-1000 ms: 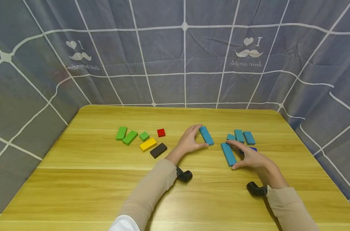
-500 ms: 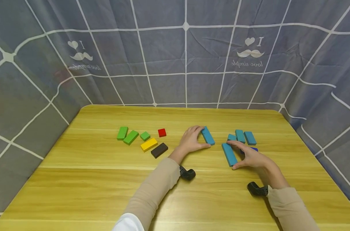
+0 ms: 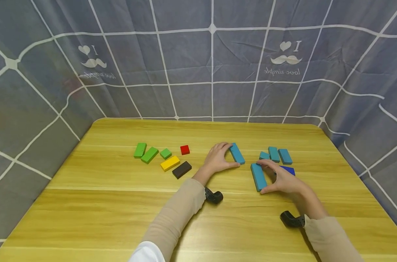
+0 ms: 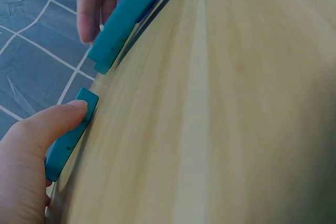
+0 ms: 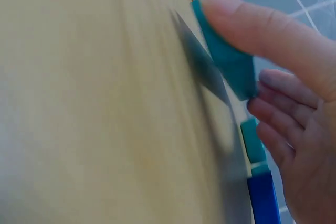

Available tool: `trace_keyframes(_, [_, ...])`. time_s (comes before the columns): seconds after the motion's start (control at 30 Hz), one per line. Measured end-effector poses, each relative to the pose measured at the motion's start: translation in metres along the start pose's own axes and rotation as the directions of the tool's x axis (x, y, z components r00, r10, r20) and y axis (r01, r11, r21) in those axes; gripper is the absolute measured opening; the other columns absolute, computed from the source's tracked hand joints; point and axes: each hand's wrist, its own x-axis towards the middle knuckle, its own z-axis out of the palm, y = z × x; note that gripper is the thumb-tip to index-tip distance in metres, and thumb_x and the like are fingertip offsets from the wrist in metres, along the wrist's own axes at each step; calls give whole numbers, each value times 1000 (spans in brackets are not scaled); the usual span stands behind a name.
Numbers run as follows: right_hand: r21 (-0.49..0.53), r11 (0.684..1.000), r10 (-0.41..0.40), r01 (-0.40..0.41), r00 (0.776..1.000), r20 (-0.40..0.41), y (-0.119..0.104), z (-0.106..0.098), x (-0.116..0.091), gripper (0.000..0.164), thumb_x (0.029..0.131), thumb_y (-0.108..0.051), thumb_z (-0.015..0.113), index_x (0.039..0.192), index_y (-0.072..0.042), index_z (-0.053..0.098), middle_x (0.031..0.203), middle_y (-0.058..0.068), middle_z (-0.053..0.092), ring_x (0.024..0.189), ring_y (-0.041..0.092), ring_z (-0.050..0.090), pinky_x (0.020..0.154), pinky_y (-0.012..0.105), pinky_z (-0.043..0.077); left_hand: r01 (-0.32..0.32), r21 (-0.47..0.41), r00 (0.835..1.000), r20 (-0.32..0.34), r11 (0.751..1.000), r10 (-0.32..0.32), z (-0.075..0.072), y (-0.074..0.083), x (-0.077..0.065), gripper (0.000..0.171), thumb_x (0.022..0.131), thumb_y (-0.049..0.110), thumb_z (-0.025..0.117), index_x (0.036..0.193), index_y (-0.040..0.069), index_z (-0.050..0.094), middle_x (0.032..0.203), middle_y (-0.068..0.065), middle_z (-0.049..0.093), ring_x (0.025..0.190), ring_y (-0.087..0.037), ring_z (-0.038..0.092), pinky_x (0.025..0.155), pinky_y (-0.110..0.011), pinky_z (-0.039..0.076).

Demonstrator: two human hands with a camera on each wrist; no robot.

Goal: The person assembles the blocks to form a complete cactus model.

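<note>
My left hand [image 3: 218, 158] pinches a light-blue block [image 3: 237, 153] by its two ends, thumb at the near end and fingertips at the far end. That block lies at the middle of the table. To its right, my right hand [image 3: 280, 178] grips another long light-blue block [image 3: 259, 177] between thumb and fingers. In the right wrist view this block [image 5: 226, 56] is tilted above the table, its shadow apart from it. The two held blocks do not touch. Partly behind the right hand sits a dark-blue block [image 3: 288, 170].
Smaller light-blue blocks [image 3: 285, 156] lie beyond the right hand. Left of the left hand are green blocks [image 3: 149, 155], a yellow block [image 3: 170, 163], a dark brown block [image 3: 182, 170] and a red block [image 3: 184, 149]. A grey curtain [image 3: 185, 65] surrounds the wooden table [image 3: 120, 211].
My right hand has shifted slightly left and nearer with its light-blue block, uncovering more of the dark-blue block. The left hand keeps its hold. The head view has shifted slightly.
</note>
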Motion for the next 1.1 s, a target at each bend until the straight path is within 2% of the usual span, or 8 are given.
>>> trace_keyframes(0.17, [41, 998, -37, 38, 999, -36, -13, 14, -3, 91, 64, -24, 83, 137, -2, 33, 138, 16, 33, 125, 39, 30, 96, 61, 22, 7, -10, 1000, 11, 1000, -7, -1, 0, 1, 82, 73, 60, 65, 140, 20, 38, 140, -4, 39, 129, -23, 35, 105, -38, 27])
trace_keyframes(0.37, [15, 993, -118, 119, 991, -62, -31, 36, -3, 90, 63, -27, 84, 134, -3, 35, 135, 11, 36, 122, 29, 36, 96, 53, 29, 5, -26, 1000, 19, 1000, -4, -2, -2, 1, 82, 72, 58, 66, 140, 20, 38, 140, -5, 38, 129, -23, 34, 105, -38, 27])
trace_keyframes(0.47, [18, 992, -126, 128, 989, -72, -40, 48, -3, 90, 62, -30, 85, 134, -4, 37, 134, 9, 37, 122, 25, 36, 100, 42, 30, 4, -32, 1000, 21, 999, -3, -3, -2, 1, 83, 72, 57, 67, 140, 20, 38, 140, -5, 38, 129, -23, 34, 105, -38, 26])
trace_keyframes(0.63, [45, 991, -125, 128, 990, -58, -50, 64, -4, 92, 59, -34, 85, 133, -5, 38, 133, 5, 38, 122, 21, 36, 101, 19, 24, 1, -42, 1000, 24, 999, 0, -3, -2, 1, 83, 72, 56, 68, 140, 19, 38, 141, -5, 38, 129, -23, 34, 105, -37, 26])
trace_keyframes(0.83, [29, 993, -117, 118, 993, -23, -60, 78, -5, 94, 58, -41, 85, 132, -8, 38, 131, -1, 38, 120, 18, 37, 103, 27, 27, 0, -46, 1000, 24, 999, 1, -2, -3, 2, 82, 72, 55, 68, 140, 19, 38, 140, -5, 38, 128, -23, 35, 105, -37, 27])
trace_keyframes(1.1, [32, 993, -114, 114, 994, -3, -65, 91, -7, 93, 58, -45, 83, 132, -10, 37, 130, -2, 37, 119, 17, 37, 102, 34, 29, -3, -54, 1000, 24, 999, 4, -2, -4, 2, 83, 72, 55, 68, 140, 20, 38, 141, -5, 38, 129, -23, 34, 106, -37, 26])
